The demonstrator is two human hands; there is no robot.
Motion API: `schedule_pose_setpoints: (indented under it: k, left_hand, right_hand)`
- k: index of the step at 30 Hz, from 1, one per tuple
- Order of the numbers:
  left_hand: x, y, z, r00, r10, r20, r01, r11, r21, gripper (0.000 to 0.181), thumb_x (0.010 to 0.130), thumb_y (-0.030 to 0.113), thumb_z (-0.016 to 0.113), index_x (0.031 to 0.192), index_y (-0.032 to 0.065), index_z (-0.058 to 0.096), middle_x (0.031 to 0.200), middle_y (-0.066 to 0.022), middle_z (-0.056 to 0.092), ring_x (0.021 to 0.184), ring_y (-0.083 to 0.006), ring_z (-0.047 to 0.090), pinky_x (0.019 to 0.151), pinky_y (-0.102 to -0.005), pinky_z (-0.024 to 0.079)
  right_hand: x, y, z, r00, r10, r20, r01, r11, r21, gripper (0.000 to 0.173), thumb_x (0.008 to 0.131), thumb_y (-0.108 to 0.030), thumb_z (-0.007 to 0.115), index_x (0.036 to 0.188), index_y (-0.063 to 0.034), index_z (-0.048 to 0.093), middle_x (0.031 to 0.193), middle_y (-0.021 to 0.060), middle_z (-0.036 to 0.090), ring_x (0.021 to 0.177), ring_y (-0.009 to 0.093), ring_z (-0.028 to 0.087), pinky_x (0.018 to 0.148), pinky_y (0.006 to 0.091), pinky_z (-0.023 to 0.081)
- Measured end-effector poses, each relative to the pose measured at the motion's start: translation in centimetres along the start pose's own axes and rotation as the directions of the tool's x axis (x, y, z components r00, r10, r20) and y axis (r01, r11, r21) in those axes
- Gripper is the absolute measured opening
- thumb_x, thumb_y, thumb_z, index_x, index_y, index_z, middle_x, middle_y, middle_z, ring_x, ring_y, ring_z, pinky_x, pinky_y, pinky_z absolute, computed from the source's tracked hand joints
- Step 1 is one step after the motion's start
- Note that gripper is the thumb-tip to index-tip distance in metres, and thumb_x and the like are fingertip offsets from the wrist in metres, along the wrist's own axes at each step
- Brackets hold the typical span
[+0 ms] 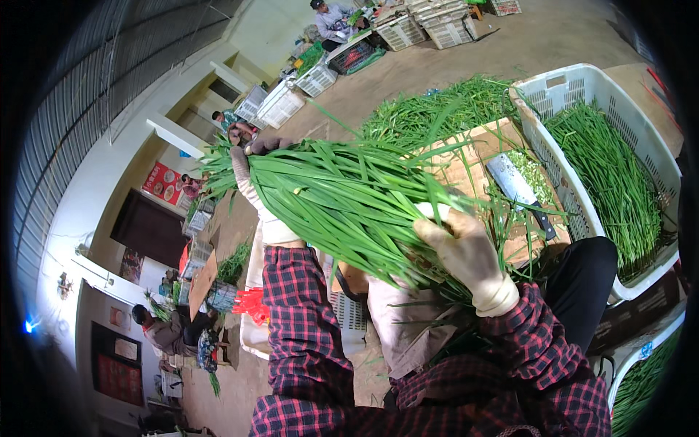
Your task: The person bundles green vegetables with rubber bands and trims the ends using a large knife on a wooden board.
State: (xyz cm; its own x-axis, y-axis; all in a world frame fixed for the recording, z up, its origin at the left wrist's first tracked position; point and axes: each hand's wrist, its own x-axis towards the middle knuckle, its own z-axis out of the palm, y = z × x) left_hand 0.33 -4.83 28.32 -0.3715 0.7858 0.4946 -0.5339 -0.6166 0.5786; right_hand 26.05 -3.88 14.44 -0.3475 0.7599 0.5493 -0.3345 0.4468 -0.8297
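A large loose bunch of long, flat green leaves, likely garlic chives point(333, 191), spans the space before my chest. My left hand point(241, 165), in a knit glove with a dark coated grip, holds its far left part. The fingers curl over the top. At the bunch's right end, my right hand point(469, 246), in a pale glove, pinches leaves between thumb and fingers; motion blurs the tips there. Behind that hand is a wooden board point(464, 164). A cleaver point(513, 180) with a black handle lies on it, beside chopped pale stem ends point(529, 177).
At the right stands a white plastic crate point(557, 147) holding bundled greens point(606, 180). A heap of loose greens point(437, 112) lies beyond the board. Red ties point(252, 306) sit in a white crate left of my knee. Several people work farther off among crates.
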Motion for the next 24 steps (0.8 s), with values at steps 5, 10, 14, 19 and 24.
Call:
schedule_pose_setpoints:
  k: [5,10,14,19,24]
  left_hand:
    - [-0.7,0.5,-1.3,0.999,-0.015,-0.044,0.012,0.997,-0.080,0.028,0.091,0.035,0.064,0.079,0.0106,0.059,0.070,0.0007,0.059,0.065,-0.0159,0.055,0.083,-0.0368,0.047]
    - [-0.7,-1.7,-2.3,0.997,-0.076,0.034,0.082,0.965,-0.249,0.028,0.091,0.036,0.063,0.080,0.0116,0.055,0.065,0.0039,0.052,0.063,-0.0135,0.050,0.082,-0.0351,0.046]
    - [-0.8,-1.1,-2.5,0.999,-0.035,0.022,0.040,0.963,-0.265,0.027,0.093,0.036,0.060,0.081,0.0123,0.056,0.065,0.0046,0.050,0.061,-0.0120,0.048,0.082,-0.0349,0.045]
    - [-0.4,1.5,-5.3,0.978,-0.082,0.194,0.144,0.932,-0.332,0.032,0.095,0.041,0.055,0.081,0.0132,0.056,0.065,0.0056,0.049,0.062,-0.0126,0.048,0.090,-0.0386,0.042]
    - [0.8,-0.5,-3.7,0.949,-0.076,0.305,0.175,0.934,-0.312,0.033,0.096,0.043,0.053,0.081,0.0135,0.056,0.065,0.0061,0.049,0.063,-0.0125,0.048,0.091,-0.0388,0.041]
  right_hand:
    - [-3.8,-1.5,0.2,0.860,0.492,0.138,-0.491,0.721,0.489,0.036,0.095,-0.030,0.061,0.106,0.0039,0.066,0.091,0.0012,0.066,0.086,0.008,0.054,0.077,0.0243,0.044]
    - [-7.1,0.7,-1.5,0.878,0.478,-0.023,-0.444,0.831,0.335,0.022,0.092,-0.018,0.061,0.093,0.0022,0.069,0.079,0.0042,0.067,0.072,0.009,0.055,0.069,0.0262,0.045]
    - [-11.5,0.8,-6.6,0.882,0.429,0.193,-0.239,0.762,-0.602,0.020,0.081,-0.017,0.066,0.089,0.0011,0.066,0.065,0.0115,0.061,0.066,0.028,0.060,0.060,0.0373,0.047]
    - [-9.7,-1.9,-5.2,0.965,0.166,0.201,-0.018,0.812,-0.583,0.044,0.078,-0.021,0.074,0.112,0.0020,0.058,0.087,0.0193,0.065,0.075,0.037,0.062,0.067,0.0421,0.050]
    - [-2.7,2.0,-0.5,0.998,0.024,0.063,0.001,0.931,-0.366,0.023,0.084,-0.017,0.071,0.097,0.0007,0.065,0.085,0.0187,0.067,0.078,0.035,0.064,0.068,0.0382,0.049]
